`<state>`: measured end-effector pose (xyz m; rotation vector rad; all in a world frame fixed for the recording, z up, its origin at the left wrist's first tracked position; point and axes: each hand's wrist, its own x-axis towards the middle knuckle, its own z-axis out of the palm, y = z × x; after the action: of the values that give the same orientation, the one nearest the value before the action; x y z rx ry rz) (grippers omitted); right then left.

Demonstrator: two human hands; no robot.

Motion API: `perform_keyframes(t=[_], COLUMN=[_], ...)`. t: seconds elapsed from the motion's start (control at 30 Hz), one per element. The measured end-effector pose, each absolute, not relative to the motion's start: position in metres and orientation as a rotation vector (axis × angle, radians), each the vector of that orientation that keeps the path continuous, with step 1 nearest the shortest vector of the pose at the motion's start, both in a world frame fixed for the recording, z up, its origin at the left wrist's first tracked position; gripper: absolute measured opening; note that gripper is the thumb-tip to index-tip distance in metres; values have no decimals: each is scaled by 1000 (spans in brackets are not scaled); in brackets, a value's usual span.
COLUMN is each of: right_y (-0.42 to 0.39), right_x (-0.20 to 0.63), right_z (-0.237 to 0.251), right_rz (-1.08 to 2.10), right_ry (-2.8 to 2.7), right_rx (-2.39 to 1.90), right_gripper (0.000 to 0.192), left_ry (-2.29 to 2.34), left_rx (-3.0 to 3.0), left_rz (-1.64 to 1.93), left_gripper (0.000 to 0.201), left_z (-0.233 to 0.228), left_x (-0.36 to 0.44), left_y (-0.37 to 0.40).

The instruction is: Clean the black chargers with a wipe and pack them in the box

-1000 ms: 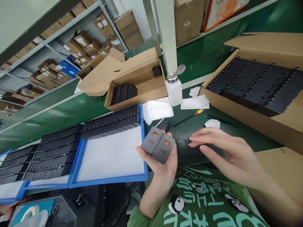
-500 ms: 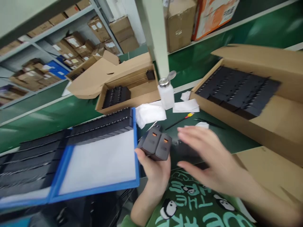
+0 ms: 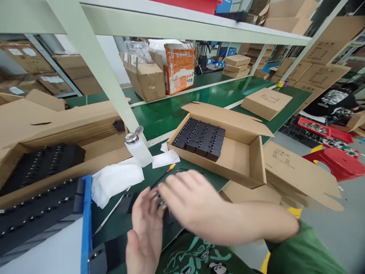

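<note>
My left hand [image 3: 144,232] is raised palm-up at the table's front edge, its fingers closed on dark grey chargers [image 3: 169,219] that are mostly hidden. Metal prongs show at its fingertips. My right hand [image 3: 189,201], blurred by motion, lies across the top of those chargers with fingers stretched out to the left. Two loose black chargers sit on the green mat, one [image 3: 127,199] just left of my hands and one [image 3: 98,258] by the blue tray [image 3: 86,213].
An open carton [image 3: 242,171] half-filled with black chargers [image 3: 199,139] stands behind my hands. A white pump bottle [image 3: 138,148], white cloths [image 3: 114,180] and a black stick [image 3: 170,167] lie between. Rows of black chargers [image 3: 37,217] fill the tray. A shelf post [image 3: 108,83] rises behind; a person [image 3: 333,101] sits far right.
The view has swung right and up. My right hand has moved left onto the chargers held in my left hand, which has dropped lower and turned so the chargers' faces no longer show.
</note>
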<state>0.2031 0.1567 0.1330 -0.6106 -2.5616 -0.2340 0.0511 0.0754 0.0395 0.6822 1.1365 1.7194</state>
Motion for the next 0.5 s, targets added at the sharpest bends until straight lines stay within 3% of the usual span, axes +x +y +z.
perform_keyframes(t=[0.07, 0.17, 0.23, 0.37, 0.5], right_y=[177, 218, 244, 275, 282], right_x=[238, 294, 324, 347, 328], right_z=[150, 162, 157, 137, 132], right_rz=[69, 340, 693, 1107, 1236], right_ry=[-2527, -2288, -2089, -2010, -2201], right_rx=[-794, -1148, -1321, -1260, -1081], right_gripper=[43, 56, 60, 64, 65], left_ry=[1384, 1757, 1848, 1787, 1513], left_rx=[1016, 1382, 1507, 1780, 2056], left_rz=[1712, 1378, 1186, 1040, 897], left_gripper=[64, 50, 43, 32, 46], left_z=[40, 37, 36, 53, 98], left_x=[55, 52, 45, 37, 48], left_y=[80, 76, 70, 76, 134])
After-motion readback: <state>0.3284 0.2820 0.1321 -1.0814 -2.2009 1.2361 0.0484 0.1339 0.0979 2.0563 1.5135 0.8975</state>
